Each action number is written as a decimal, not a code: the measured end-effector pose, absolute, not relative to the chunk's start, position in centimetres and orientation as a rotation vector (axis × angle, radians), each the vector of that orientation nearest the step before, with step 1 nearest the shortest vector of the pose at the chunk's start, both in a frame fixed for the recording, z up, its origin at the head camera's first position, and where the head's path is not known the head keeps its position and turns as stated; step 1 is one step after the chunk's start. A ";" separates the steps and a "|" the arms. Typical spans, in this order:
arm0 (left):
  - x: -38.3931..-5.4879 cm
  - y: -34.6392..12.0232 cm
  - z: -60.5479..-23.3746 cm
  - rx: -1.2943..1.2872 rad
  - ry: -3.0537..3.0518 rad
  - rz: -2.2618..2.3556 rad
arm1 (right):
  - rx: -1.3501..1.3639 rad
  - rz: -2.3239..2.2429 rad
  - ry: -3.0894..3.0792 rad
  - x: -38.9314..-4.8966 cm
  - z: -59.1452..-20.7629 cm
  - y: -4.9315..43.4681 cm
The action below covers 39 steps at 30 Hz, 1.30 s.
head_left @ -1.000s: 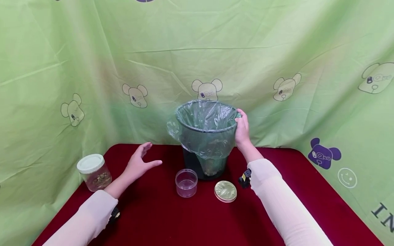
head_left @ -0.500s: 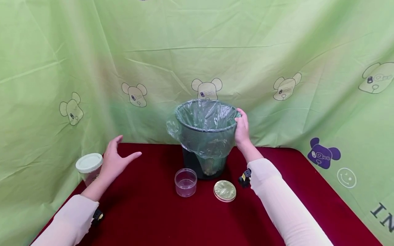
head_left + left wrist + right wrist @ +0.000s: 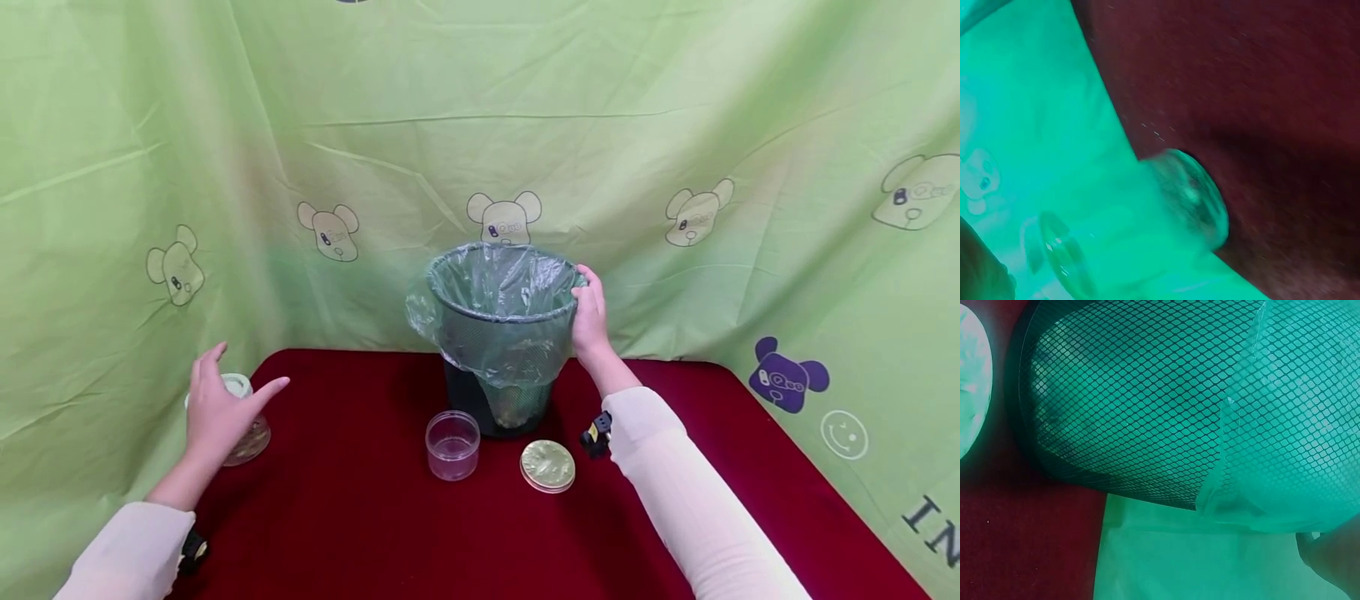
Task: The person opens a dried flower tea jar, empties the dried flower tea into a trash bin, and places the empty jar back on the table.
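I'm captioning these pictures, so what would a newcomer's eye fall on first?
Probably the mesh wastebasket with its green liner, at the back middle of the red tabletop, gripped by the right hand. The gold disc and open clear jar sit in front. At far left, the left hand partly hides the white-lidded jar.

From the head I look down toward twelve o'clock; closer, my left wrist view shares the jar (image 3: 253,440), right the bin (image 3: 1147,406).

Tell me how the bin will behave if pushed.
The bin might tip, being wider at the top than the bottom. Its mesh looks stiff, holding a round shape; the thin, wrinkled bag would probably slip and crumple.
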<state>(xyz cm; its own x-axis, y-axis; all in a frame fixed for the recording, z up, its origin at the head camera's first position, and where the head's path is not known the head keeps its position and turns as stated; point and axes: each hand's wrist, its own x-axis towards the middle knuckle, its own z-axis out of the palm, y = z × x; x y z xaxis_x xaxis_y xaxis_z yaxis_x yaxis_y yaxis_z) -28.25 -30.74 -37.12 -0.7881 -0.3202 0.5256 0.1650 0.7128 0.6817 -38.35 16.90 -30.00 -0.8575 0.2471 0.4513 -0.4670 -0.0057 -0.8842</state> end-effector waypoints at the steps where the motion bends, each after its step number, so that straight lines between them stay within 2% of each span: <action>1: -28.1 -31.1 -37.3 0.146 -2.276 -0.983 | 0.228 1.913 -1.791 -38.3 -30.0 16.9; 21: -27.1 -33.7 -40.5 0.477 -2.257 -1.147 | 0.233 1.928 -1.784 -38.5 -30.2 16.9; 39: -27.5 -33.9 -43.1 0.569 -2.202 -1.301 | 0.248 1.924 -1.769 -38.7 -30.1 17.0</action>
<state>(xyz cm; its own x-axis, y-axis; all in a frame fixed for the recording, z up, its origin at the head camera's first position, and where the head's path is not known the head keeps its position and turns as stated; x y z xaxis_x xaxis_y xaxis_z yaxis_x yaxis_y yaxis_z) -27.53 -33.94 -43.09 -0.7793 -0.5878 0.2172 -0.0932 0.4515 0.8874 -38.66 16.96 -30.14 -0.8532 0.2427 0.4617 -0.4804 -0.0207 -0.8768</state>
